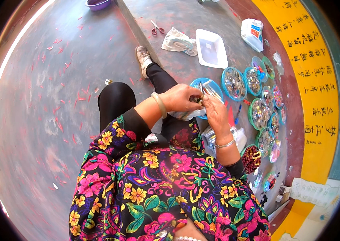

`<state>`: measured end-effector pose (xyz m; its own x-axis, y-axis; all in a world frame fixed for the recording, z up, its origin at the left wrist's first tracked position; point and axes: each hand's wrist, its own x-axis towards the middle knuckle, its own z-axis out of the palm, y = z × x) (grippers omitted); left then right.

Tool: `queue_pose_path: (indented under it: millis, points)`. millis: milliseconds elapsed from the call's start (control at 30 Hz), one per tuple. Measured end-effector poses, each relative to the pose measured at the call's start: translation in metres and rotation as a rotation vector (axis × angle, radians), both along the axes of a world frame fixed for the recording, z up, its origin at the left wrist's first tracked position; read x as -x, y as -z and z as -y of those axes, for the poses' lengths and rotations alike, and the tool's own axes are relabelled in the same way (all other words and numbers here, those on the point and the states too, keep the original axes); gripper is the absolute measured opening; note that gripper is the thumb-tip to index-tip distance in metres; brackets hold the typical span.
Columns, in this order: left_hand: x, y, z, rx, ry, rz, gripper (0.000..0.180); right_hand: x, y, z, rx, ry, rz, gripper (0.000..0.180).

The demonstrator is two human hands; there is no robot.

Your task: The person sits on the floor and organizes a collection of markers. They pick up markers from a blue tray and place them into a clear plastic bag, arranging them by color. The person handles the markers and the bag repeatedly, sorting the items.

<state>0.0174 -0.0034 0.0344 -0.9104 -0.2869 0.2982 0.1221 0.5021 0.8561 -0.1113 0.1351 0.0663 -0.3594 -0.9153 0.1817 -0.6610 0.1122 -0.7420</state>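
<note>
Blouse (166, 180) | left fingers (193, 91), right fingers (210, 104) pinching dark piece (196, 99) | littered floor (37, 132) | yellow wall (314, 154)

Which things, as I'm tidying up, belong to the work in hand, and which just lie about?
Likely in use: held item (too small to tell), clear plastic, blue basin, perhaps green bowl.
Likely lying about: scissors, cloth, white tray, purple basin.

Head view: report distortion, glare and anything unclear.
Head view: the yellow wall band bends along the fisheye rim; white glare streaks the far left; the dark item between left hand and right hand is too small to identify.
</note>
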Motion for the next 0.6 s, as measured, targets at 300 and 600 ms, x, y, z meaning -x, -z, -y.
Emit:
queue_pose_path:
  millis: [300,600]
  points:
    - [0.003,0.003,-0.001,-0.006,-0.017,-0.016,0.029,0.017,-0.011,-0.008,0.076,-0.062,-0.051,0.028]
    - [0.003,-0.001,-0.004,-0.038,-0.013,0.041,0.022,0.096,0.042,-0.035,-0.011,0.337,0.23,0.022]
